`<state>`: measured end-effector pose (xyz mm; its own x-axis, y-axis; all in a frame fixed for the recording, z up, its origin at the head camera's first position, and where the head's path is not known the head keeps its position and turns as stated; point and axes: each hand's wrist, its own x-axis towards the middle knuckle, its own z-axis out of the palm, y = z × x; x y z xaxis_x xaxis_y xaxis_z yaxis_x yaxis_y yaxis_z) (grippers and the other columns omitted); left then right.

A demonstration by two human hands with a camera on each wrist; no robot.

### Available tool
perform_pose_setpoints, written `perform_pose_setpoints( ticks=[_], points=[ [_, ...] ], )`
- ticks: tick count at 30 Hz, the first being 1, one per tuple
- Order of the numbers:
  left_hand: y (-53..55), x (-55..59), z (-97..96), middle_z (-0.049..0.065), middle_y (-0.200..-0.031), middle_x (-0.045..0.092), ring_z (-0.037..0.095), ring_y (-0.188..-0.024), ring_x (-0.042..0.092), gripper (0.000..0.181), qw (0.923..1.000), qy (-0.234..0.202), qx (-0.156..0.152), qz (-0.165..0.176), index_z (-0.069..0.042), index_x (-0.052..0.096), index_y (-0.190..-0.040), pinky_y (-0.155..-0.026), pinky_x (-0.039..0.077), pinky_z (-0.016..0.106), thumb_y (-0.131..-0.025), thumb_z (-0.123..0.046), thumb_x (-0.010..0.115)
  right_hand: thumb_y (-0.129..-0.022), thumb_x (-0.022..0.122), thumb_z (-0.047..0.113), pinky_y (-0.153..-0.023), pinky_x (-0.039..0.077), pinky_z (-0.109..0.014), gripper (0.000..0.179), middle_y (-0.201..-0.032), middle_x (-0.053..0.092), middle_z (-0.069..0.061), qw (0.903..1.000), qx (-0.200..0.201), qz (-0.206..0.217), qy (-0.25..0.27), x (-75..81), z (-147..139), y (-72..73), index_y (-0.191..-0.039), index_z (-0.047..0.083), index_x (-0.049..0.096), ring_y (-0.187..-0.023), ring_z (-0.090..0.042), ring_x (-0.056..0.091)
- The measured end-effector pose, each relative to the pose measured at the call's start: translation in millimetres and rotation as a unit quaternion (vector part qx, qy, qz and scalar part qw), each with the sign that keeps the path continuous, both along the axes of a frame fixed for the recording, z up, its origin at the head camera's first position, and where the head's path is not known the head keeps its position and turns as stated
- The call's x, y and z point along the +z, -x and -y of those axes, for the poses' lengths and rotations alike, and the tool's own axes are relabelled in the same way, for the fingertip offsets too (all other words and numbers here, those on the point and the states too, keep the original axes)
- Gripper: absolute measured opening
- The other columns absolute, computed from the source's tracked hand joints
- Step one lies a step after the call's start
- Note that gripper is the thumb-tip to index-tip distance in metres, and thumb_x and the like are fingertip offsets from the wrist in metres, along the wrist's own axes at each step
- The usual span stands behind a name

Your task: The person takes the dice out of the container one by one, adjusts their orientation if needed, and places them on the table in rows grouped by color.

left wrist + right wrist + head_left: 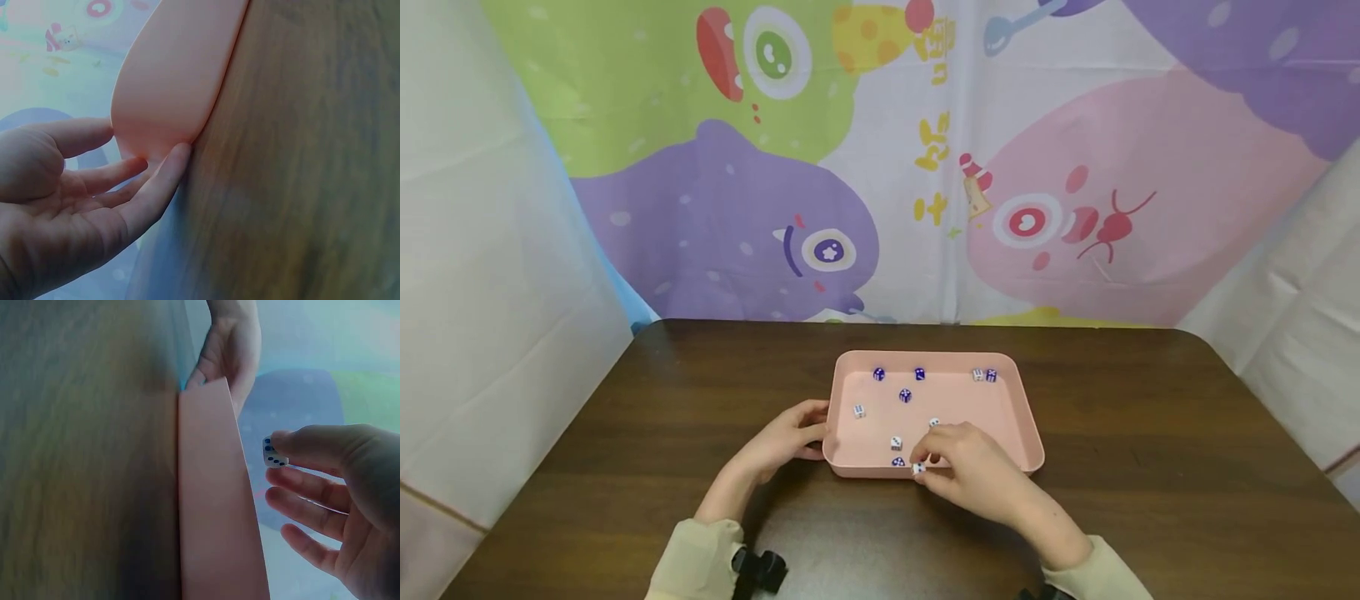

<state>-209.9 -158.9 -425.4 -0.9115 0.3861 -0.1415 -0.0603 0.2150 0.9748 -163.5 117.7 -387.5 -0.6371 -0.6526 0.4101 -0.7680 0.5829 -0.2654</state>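
Note:
My right hand pinches a white die with dark blue pips between thumb and fingertips, over the tray's front rim. In the right wrist view, the other fingers spread loosely below the die. The pink rectangular tray lies on the table with white and blue dice inside. My left hand rests its fingertips against the tray's left outer wall, fingers mostly straight. Close to the right fingers are a blue die, a white die and a partly covered white die.
Toward the tray's back lie blue dice and a touching white die and blue die. One white die lies near the left wall. The dark wooden table ends at a cartoon-print curtain.

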Motion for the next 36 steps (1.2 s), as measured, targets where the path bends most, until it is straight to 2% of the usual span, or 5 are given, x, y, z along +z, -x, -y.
perform_pose_setpoints(
  ticks=[13,18,26,30,36],
  points=[
    [0.6,0.1,1.3,0.027,-0.124,0.044,0.025,-0.101,0.054,0.047,1.0000,0.003,-0.002,0.005,0.007,0.033,-0.133,-0.079,0.054,0.038,-0.091,-0.008,0.047,-0.078,0.069,0.025,-0.066,0.042,-0.017,0.007,-0.074,0.056,0.013,0.9985,0.035,0.041,-0.014,2.8,25.3,-7.9,-0.081,0.022,0.063,-0.069,-0.001,0.049],
    [0.4,1.0,2.2,0.028,-0.125,0.043,0.026,-0.103,0.054,0.047,1.0000,0.001,-0.008,0.003,0.008,0.032,-0.133,-0.080,0.053,0.038,-0.092,-0.009,0.047,-0.079,0.069,0.026,-0.072,0.044,-0.017,0.008,-0.075,0.057,0.012,0.9965,0.041,0.068,-0.025,0.4,33.6,-12.1,-0.083,0.021,0.063,-0.070,-0.001,0.051],
    [-1.3,3.4,2.4,0.029,-0.126,0.043,0.027,-0.103,0.054,0.047,0.9999,-0.003,-0.011,0.004,0.009,0.031,-0.133,-0.080,0.053,0.038,-0.092,-0.009,0.047,-0.078,0.069,0.028,-0.065,0.038,-0.012,0.011,-0.077,0.057,0.013,0.9953,0.054,0.073,-0.034,-2.4,45.0,-16.6,-0.085,0.022,0.064,-0.070,0.000,0.050],
    [-0.9,3.1,3.4,0.029,-0.125,0.043,0.027,-0.103,0.054,0.047,0.9999,-0.003,-0.014,0.002,0.009,0.031,-0.133,-0.080,0.053,0.039,-0.092,-0.009,0.046,-0.078,0.069,0.027,-0.060,0.036,-0.008,0.010,-0.076,0.056,0.012,0.9929,0.067,0.095,-0.027,-5.5,48.9,-18.2,-0.084,0.022,0.063,-0.067,0.000,0.049],
    [-0.3,1.4,4.4,0.028,-0.125,0.043,0.025,-0.102,0.054,0.047,0.9999,0.001,-0.010,0.006,0.009,0.032,-0.133,-0.081,0.053,0.039,-0.092,-0.010,0.047,-0.078,0.070,0.026,-0.060,0.034,-0.004,0.009,-0.077,0.057,0.012,0.9912,0.084,0.099,-0.026,-9.8,54.6,-18.6,-0.083,0.022,0.063,-0.067,0.001,0.050]
  ],
)
